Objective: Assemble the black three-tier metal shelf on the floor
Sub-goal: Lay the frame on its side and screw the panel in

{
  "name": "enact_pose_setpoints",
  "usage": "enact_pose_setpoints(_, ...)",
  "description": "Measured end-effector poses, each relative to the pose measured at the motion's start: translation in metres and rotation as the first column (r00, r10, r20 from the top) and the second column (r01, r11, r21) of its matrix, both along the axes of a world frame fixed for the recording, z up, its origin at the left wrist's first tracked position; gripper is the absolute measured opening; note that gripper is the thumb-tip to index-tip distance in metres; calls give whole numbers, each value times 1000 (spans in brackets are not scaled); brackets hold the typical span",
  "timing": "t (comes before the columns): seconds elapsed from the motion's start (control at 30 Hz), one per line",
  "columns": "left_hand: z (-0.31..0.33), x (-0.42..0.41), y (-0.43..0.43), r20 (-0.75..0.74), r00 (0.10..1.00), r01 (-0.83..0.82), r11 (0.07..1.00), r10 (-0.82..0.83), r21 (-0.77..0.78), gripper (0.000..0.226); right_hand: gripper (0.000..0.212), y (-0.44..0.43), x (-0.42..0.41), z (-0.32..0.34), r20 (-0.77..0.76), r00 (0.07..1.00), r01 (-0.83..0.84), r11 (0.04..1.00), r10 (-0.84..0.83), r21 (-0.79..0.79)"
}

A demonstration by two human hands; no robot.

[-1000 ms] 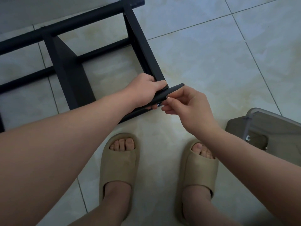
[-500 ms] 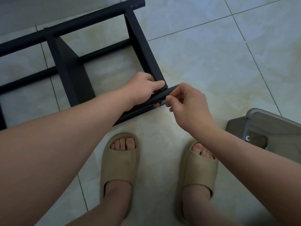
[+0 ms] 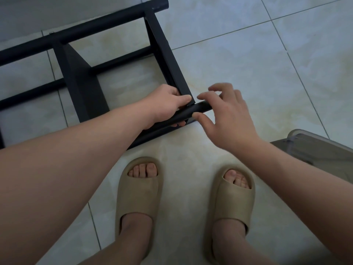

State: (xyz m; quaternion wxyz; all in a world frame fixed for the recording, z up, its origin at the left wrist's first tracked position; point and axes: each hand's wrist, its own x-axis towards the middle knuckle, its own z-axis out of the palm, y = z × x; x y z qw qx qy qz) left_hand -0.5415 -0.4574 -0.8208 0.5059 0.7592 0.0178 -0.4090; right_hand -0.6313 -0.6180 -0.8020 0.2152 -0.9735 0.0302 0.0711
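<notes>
The shelf frame [image 3: 80, 77] looks matt black metal, the floor [image 3: 248, 64] glossy smooth tile, the slippers [image 3: 139, 194] matt foam-like.

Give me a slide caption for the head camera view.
Left hand grips a black tube at the shelf frame corner; right hand, fingers spread, at its end.

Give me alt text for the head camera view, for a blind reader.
Seen from above, a person's left hand grips a black tube at the corner of a black shelf frame lying on a tiled floor, while the right hand, fingers spread, brackets the tube's free end. Beige slides show below.
</notes>
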Motion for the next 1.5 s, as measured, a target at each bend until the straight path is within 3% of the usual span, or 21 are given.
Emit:
enact_pose_setpoints(0.17,5,2,-1,-3,1000,23,1000,-23,3,32,37,-17,18,4,-170,982,-63,988,87,141)
enact_pose_setpoints(0.4,12,8,5,0,1000,21,1000,-21,13,26,27,-17,24,1,-110,988,-77,962,109,264)
enact_pose_setpoints(0.83,14,-3,-2,26,998,44,990,-48,134,37,28,-28,20,-10,-139,981,-83,943,134,321)
enact_pose_setpoints(1.13,17,-6,-2,52,997,39,981,-49,189,50,23,-29,16,-8,-21,969,-230,922,248,310)
enact_pose_setpoints(1.5,17,-5,-3,78,994,65,975,-83,213,47,30,-34,32,-9,-180,923,-287,921,339,263)
